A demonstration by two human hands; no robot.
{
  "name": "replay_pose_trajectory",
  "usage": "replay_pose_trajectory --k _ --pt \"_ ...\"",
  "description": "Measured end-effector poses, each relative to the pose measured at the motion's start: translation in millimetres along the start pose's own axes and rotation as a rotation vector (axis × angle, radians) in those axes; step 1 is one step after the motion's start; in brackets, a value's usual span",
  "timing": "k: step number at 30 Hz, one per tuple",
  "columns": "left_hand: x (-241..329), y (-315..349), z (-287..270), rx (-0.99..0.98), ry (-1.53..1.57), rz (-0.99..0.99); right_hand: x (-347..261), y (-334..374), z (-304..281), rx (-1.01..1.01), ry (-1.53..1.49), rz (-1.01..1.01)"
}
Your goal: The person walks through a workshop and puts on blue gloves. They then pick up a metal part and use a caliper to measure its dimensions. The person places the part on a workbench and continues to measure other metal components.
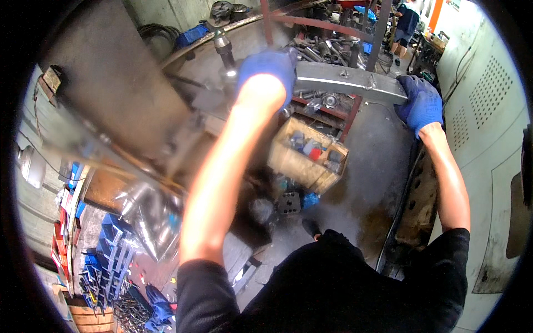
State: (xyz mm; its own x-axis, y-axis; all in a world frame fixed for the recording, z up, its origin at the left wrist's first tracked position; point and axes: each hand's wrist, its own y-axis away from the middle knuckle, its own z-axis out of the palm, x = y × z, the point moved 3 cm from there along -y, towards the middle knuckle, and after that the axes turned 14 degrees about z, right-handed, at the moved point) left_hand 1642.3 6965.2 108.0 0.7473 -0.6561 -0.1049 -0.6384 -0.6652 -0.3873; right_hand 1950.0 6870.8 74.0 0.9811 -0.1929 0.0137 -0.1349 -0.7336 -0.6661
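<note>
A thick grey metal bar (347,79) spans the space between my two blue-gloved hands, its face marked by a seam near the right part. My right hand (420,101) is closed around the bar's right end. At the other end, my left hand (265,75) is closed too, blurred, and appears to grip the bar; its fingertips are mostly hidden. Just left of that hand stands a dark tool holder (224,50) with a shiny lower end.
Below the bar sits a wooden box (305,161) of small parts. A red metal rack (350,119) and heaped metal parts (325,50) lie beyond. Pale machine panels (483,100) line the right. Blue bins (111,244) are at lower left. Another person (408,25) stands far off.
</note>
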Motion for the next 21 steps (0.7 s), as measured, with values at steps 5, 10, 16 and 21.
replay_pose_trajectory --k 5,10,16,21 --pt "0.2 -6.9 -1.4 0.046 0.022 0.023 18.1 -8.5 13.7 0.107 0.038 -0.067" --pt "-0.6 0.3 -1.1 0.023 -0.025 0.107 15.7 -8.3 17.8 0.198 -0.049 -0.123" --pt "-30.2 73.8 -3.9 1.109 0.291 0.230 14.8 -7.5 14.6 -0.022 0.094 0.024" --pt "-100.8 50.5 31.7 0.567 1.625 -0.256 7.0 -10.9 21.8 -0.020 0.104 0.000"
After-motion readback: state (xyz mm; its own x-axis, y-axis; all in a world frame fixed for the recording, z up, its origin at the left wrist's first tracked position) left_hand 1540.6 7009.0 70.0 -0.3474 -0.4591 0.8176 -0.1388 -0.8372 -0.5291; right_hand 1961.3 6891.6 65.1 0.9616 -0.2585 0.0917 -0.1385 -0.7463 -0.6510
